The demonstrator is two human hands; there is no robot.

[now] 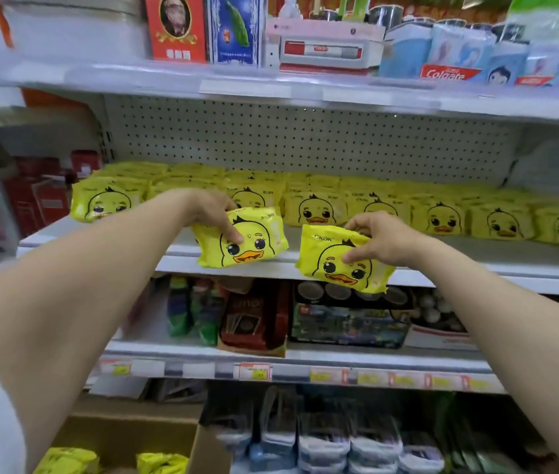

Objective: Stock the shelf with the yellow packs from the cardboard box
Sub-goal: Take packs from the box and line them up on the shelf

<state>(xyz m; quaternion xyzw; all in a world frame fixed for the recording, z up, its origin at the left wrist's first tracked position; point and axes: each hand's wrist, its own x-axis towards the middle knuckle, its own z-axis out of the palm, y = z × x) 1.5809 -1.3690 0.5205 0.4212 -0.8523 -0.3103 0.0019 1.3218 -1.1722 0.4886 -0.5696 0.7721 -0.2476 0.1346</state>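
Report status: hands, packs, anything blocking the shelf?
Left hand grips one yellow pack, right hand grips a second pack, both over the shelf edge. Stocked row behind. Nothing seen blocking.

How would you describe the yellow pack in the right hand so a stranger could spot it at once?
Find the white middle shelf lined with yellow duck-face packs. Two more packs are held before its edge; the wanted pack is in the right hand's grip. Unlike the left hand's pack, it sits lower, across the shelf lip, with Ckak legible at its top corner.

"Colgate": red box [449, 74], upper shelf [134, 75] | "ckak": yellow pack [322, 248], front right
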